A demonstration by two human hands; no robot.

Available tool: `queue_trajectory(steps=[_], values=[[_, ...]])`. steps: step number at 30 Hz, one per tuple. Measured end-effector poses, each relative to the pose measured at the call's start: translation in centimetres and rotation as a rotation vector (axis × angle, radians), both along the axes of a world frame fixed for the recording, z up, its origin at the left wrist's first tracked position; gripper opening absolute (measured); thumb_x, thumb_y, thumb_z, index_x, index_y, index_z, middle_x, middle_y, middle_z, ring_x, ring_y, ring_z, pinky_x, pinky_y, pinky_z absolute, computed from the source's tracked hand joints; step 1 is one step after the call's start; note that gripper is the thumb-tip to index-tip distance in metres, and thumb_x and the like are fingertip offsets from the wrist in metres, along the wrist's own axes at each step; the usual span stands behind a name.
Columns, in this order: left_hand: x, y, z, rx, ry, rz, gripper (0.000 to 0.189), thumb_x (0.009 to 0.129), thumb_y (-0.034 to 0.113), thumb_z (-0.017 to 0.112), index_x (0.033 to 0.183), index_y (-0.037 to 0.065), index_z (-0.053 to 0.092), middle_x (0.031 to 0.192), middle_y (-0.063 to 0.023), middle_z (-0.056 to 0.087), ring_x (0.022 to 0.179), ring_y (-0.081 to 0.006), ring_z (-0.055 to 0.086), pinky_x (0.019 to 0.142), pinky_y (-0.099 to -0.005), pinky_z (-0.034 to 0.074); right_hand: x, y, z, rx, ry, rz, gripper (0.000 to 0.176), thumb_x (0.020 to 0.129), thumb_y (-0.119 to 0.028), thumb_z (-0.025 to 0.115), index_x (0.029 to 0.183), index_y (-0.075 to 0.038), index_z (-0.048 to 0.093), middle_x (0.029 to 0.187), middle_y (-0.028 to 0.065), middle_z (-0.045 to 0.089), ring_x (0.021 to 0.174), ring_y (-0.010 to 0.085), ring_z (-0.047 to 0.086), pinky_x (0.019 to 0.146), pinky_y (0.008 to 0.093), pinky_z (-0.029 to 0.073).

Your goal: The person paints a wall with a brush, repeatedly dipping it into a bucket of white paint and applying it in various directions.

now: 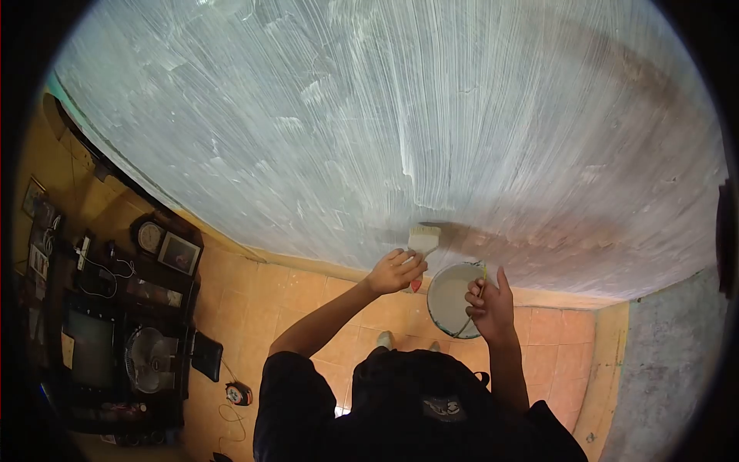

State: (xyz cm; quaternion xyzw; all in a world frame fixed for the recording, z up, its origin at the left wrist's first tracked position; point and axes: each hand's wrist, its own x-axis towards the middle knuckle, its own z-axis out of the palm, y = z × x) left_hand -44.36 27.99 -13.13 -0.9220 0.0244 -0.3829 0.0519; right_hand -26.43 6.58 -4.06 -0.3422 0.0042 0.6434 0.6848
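My left hand [396, 272] is closed around a flat paintbrush [423, 239] with pale bristles and a red handle end showing below the fingers. The bristles point up towards the wall [369, 138], which carries streaky whitish brush strokes. To the right of the brush, a bucket [429, 309] of pale grey-white paint hangs or stands close to the foot of the wall. My right hand [491, 306] has its fingers curled round the bucket's thin handle, thumb pointing up. The brush is outside the bucket, above its left rim.
At the left, a dark cabinet [173, 308] holds a television, a fan [150, 360], a clock [149, 236] and a framed picture [178, 254]. A small orange-and-black object [239, 393] and a cord lie on the orange tiled floor [308, 296]. A grey side wall [670, 369] meets the painted wall at right.
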Motion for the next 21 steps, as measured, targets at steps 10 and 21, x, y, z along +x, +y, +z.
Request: queue_trajectory(steps=[10,21], values=[[-2.1,5.5,24.8,0.091,-0.160,-0.009,0.026,0.076,0.012,0.072,0.102,0.011,0.069,0.099,-0.0038,0.068,0.091,-0.0231,0.066,0.077,-0.0368,0.048,-0.8,0.5,-1.1,0.007,0.117,0.031,0.053,0.102,-0.060,0.036,0.085,-0.013,0.052,0.074,-0.0002,0.049,0.056,0.0090,0.040,0.047,0.0207,0.032],[-1.7,5.2,48.7,0.579,-0.533,0.091,0.023,0.078,-0.003,0.077,0.099,0.005,0.073,0.098,-0.0073,0.072,0.091,-0.0238,0.069,0.079,-0.0308,0.055,-0.8,0.2,-0.8,0.032,0.096,-0.061,0.049,0.102,-0.060,0.039,0.085,-0.015,0.050,0.074,-0.0004,0.047,0.056,0.0087,0.040,0.046,0.0205,0.031]])
